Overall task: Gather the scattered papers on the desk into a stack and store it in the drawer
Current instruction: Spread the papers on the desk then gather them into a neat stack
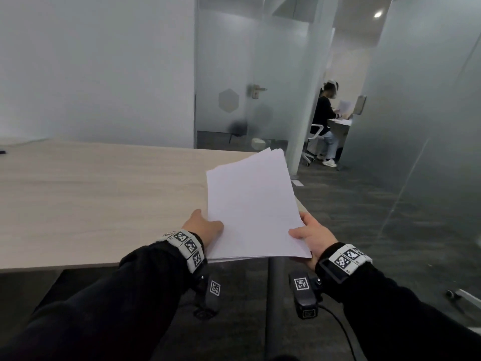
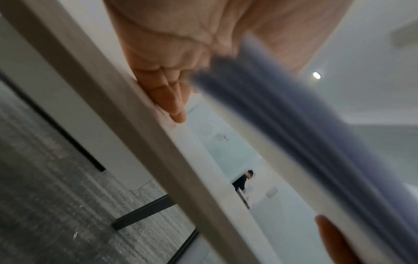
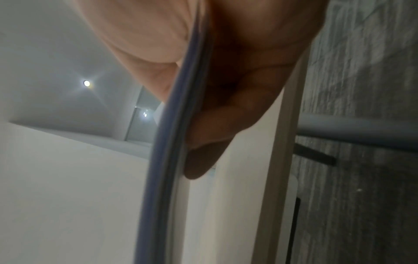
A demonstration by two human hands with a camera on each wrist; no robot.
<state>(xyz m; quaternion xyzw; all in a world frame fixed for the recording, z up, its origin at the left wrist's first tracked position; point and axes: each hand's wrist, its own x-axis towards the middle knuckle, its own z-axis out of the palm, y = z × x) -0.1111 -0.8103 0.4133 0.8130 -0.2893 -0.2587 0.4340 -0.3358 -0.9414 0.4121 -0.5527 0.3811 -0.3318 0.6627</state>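
Observation:
A stack of white papers (image 1: pixel 253 207) is held above the desk's near right corner, its far end tilted up. My left hand (image 1: pixel 204 226) grips the stack's near left corner, thumb on top. My right hand (image 1: pixel 311 237) grips the near right corner, thumb on top and fingers (image 3: pixel 217 128) underneath. In the left wrist view the stack's edge (image 2: pixel 282 121) shows blurred, with my fingers (image 2: pixel 167 92) under it by the desk edge (image 2: pixel 140 125). In the right wrist view the stack's edge (image 3: pixel 167 142) runs between thumb and fingers. No drawer is in view.
The light wooden desk (image 1: pixel 104 199) spreads to the left and ahead. A dark desk leg (image 1: pixel 276 295) stands below the stack. Frosted glass walls and a door (image 1: pixel 257 91) stand behind. A seated person (image 1: pixel 324 118) works at another desk far right. Grey carpet (image 1: pixel 377 230) covers the floor.

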